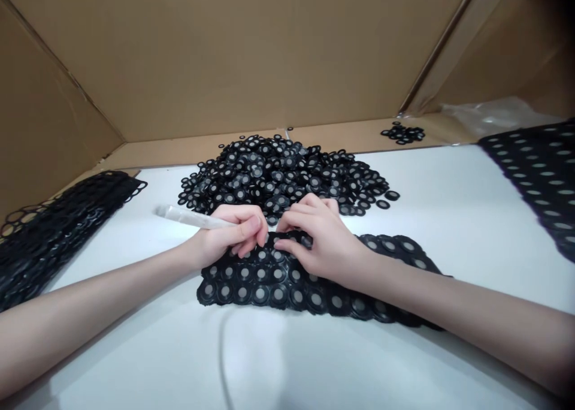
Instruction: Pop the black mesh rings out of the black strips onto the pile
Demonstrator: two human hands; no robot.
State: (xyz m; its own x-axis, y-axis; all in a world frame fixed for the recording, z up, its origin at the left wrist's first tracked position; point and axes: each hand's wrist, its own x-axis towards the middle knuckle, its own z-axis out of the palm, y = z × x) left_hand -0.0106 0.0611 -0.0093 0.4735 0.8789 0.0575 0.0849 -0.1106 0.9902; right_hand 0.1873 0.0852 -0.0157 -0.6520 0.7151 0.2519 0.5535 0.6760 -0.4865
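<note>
My left hand (pixel 236 230) is closed around a whitish, translucent pen-like stick (pixel 191 217), whose blunt end points out to the left. Its working end is hidden behind my fingers. Under both hands lies a black rubbery sheet (pixel 260 293) with rows of round discs, each with a pale grey centre. My right hand (pixel 321 239) rests on the sheet's far part, fingers bent and thumb close to the index fingertip. Whatever sits between those fingertips is hidden. Just beyond my hands rises a large heap of loose black rings or discs (pixel 242 173) with pale centres.
To the left is a stack of black perforated sheets (pixel 67 224) with ring-shaped holes. Another disc sheet (pixel 539 176) lies at the right, near a clear plastic bag (pixel 498 113). A small ring pile (pixel 404 133) sits at the back. Cardboard walls (pixel 269 56) enclose the white table (pixel 157 350).
</note>
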